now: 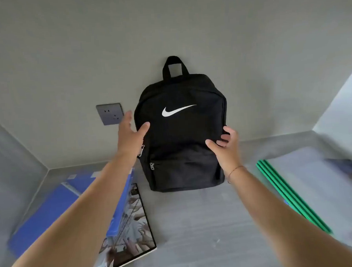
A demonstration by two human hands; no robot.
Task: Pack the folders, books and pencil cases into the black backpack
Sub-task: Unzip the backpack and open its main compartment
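So the black backpack point(181, 137) is standing upright at the back of the grey desk point(196, 224), leaning on the wall, zips shut, white swoosh facing out. The left hand point(128, 135) is flat-ish against its left side, fingers straight and thumb on the front, not really grabbing. The right hand point(227, 149) has its fingers curled round the right edge, thumb pressing the front. A blue folder point(44, 213) lies off to the left with a picture-cover book point(135, 223) on top of it, green-spined folders point(286, 193) are on the right (blurry), and a wall socket point(110, 114) sits just left of the bag.
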